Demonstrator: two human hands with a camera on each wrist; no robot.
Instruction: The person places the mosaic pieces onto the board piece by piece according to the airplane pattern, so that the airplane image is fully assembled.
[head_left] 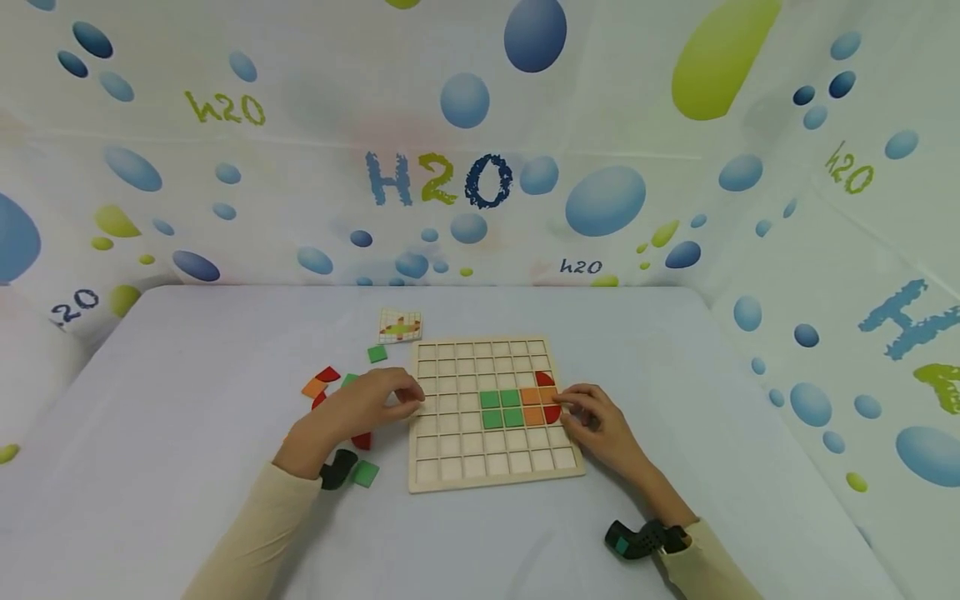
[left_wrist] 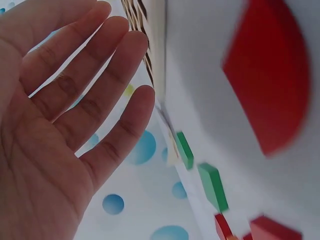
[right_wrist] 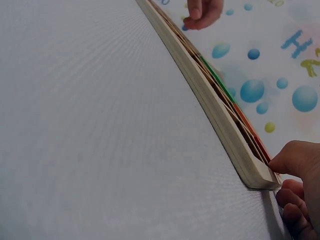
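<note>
A wooden grid board (head_left: 447, 448) lies on the table, with several green square tiles (head_left: 491, 418), three orange tiles (head_left: 533, 415) and two red quarter-round tiles (head_left: 544, 379) in its cells. At the board's right edge is my right hand (head_left: 609, 429), index fingertip by the outer orange tile and thumb beside the lower red one. The right wrist view shows that thumb (right_wrist: 295, 159) close to the board's corner, other fingers bent outside the edge. My left hand (head_left: 365, 406) hovers at the left edge; its palm is bare and its fingers spread loosely in the left wrist view.
Left of the board lie loose tiles: a red piece (head_left: 362, 441) by my left hand, a green square (head_left: 366, 474), an orange one (head_left: 314, 387) and others partly behind the hand. A small pattern card (head_left: 400, 326) and a green tile (head_left: 377, 354) sit near the board's far-left corner.
</note>
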